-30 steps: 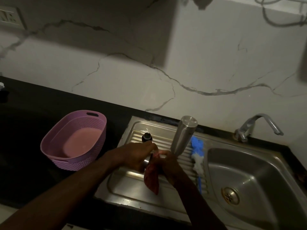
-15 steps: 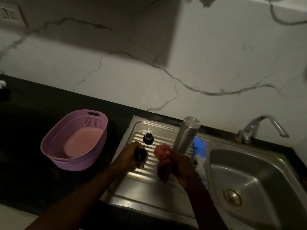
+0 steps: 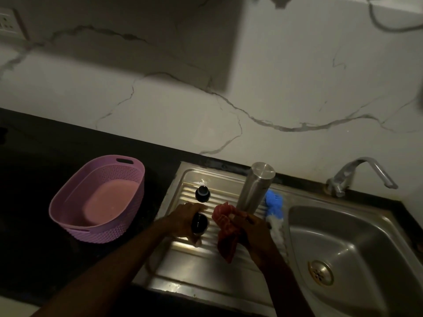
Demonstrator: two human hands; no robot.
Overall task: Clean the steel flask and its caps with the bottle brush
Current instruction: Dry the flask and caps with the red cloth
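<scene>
Purple basket (image 3: 96, 200) on black counter (image 3: 34, 175); tap (image 3: 357, 172) behind sink (image 3: 343, 248).

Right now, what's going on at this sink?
A person is at the drainboard tidying up flask parts. The left hand holds a dark cap, and the right hand grips a red cloth. The steel flask stands there upside down, a second small cap behind, the blue bottle brush lying unused beside the basin.

A home kitchen: steel sink (image 3: 338, 243) with tap (image 3: 357, 173), black counter (image 3: 68, 143), marble-look wall (image 3: 274, 92).
</scene>
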